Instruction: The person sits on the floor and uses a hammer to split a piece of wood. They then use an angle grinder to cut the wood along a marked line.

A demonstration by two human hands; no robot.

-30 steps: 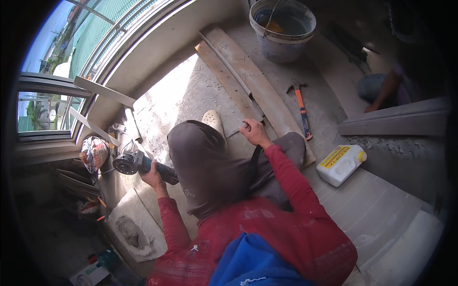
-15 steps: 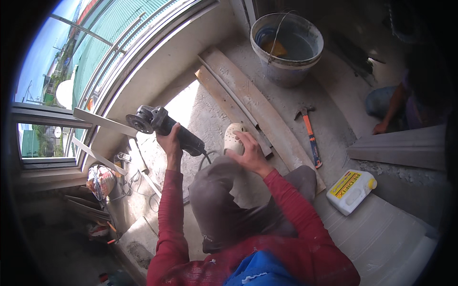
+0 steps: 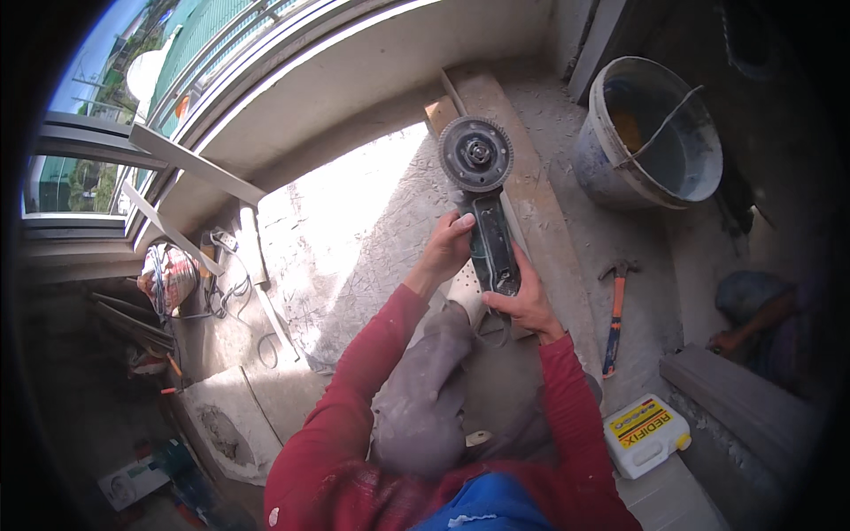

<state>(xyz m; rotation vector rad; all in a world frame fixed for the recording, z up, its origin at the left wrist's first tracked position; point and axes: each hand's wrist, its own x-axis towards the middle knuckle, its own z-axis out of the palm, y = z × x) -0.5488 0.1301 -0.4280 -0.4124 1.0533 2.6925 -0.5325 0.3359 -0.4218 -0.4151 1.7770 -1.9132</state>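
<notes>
An angle grinder (image 3: pixel 492 232) is held up in front of me, its toothed round disc (image 3: pixel 476 152) turned toward the view. My left hand (image 3: pixel 450 248) is closed around the left side of the body, thumb resting on it. The rear end sits in my right hand (image 3: pixel 529 299), fingers behind and thumb along the lower edge. A dark cord hangs below that end. Beneath the tool, a cream perforated clog (image 3: pixel 465 288) is on my foot, partly hidden by the hands. Long boards (image 3: pixel 509 133) lie on the floor behind the grinder.
At the far right stands a bucket of water (image 3: pixel 611 142). A hammer (image 3: pixel 616 319) and a white jug (image 3: pixel 642 447) lie to my right; another person's arm (image 3: pixel 753 326) is beyond. Left are a metal strip (image 3: pixel 195 164), a sack (image 3: pixel 168 279) and tangled cords (image 3: pixel 232 288).
The grinder has moved right and turned, its disc now facing the view. My right hand has left the clog and taken hold of the grinder's rear end. The view has shifted.
</notes>
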